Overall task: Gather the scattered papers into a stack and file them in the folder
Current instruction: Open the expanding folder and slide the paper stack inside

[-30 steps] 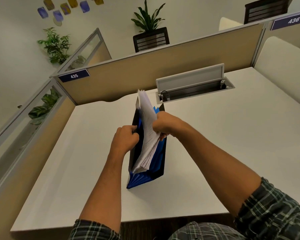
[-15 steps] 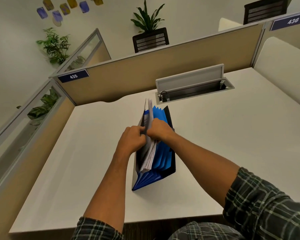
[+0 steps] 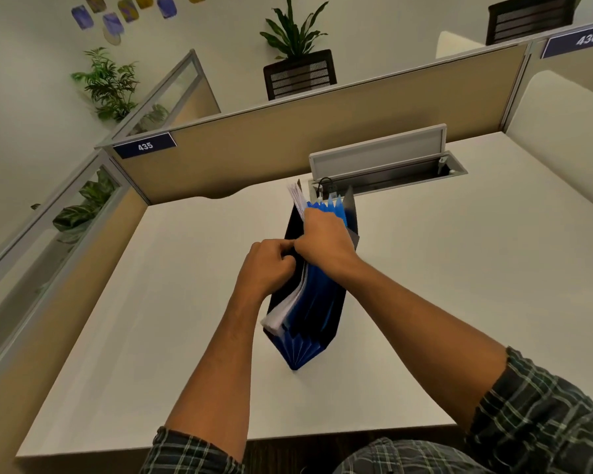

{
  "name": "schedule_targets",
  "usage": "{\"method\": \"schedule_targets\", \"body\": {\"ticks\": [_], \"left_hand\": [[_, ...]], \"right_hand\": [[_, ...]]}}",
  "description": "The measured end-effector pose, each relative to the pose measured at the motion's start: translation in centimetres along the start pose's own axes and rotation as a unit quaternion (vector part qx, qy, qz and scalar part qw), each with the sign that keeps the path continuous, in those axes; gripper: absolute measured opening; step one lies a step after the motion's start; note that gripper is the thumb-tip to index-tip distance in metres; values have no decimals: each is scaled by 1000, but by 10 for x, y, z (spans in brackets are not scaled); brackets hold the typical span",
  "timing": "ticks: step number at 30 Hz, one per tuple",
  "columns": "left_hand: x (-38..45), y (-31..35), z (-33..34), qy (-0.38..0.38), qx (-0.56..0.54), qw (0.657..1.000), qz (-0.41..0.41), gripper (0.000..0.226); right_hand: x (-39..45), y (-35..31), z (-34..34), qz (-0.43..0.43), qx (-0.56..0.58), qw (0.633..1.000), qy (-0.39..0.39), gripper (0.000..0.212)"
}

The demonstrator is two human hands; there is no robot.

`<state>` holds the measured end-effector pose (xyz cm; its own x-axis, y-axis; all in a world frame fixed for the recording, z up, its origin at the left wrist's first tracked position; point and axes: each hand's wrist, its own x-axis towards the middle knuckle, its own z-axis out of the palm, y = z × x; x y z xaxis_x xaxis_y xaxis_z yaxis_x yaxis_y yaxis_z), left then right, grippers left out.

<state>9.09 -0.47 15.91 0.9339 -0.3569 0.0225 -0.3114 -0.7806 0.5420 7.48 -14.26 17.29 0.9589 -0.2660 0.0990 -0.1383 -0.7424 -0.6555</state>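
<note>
Here two hands, left hand (image 3: 266,268) and right hand (image 3: 324,239), curl fingers around one folder (image 3: 317,319) holding one paper stack (image 3: 281,314).

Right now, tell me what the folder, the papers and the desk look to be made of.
Black and blue accordion folder: probably plastic; stiff black cover with a faint sheen, thin translucent-looking blue dividers.
White stack of papers: ordinary matte paper; thin layered sheet edges that bend.
White desk top: smooth matte surface, perhaps laminate; the core cannot be told.

Partition nameplate (image 3: 145,145) reads "435"; another nameplate (image 3: 587,38) reads "436".
</note>
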Motion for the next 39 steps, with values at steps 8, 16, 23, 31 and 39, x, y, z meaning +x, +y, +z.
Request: {"method": "schedule_targets", "body": {"ticks": [8,16,23,31,39], "left_hand": [[2,-3,10,-10,-11,1000,-23,45],[6,-18,7,3,6,1000,-28,46],[4,-6,9,-2,-12,1000,0,50],[1,-2,12,-18,10,1000,-3,48],[1,-8,8,5,-31,999,-18,45]], "right_hand": [[15,32,5,62,-27,995,-77,16],[1,50,5,85,23,995,-50,40],[-9,37,10,16,31,999,27,66],[-6,38,15,8,-76,997,-29,63],[-9,37,-1,15,-89,995,-48,48]]}}
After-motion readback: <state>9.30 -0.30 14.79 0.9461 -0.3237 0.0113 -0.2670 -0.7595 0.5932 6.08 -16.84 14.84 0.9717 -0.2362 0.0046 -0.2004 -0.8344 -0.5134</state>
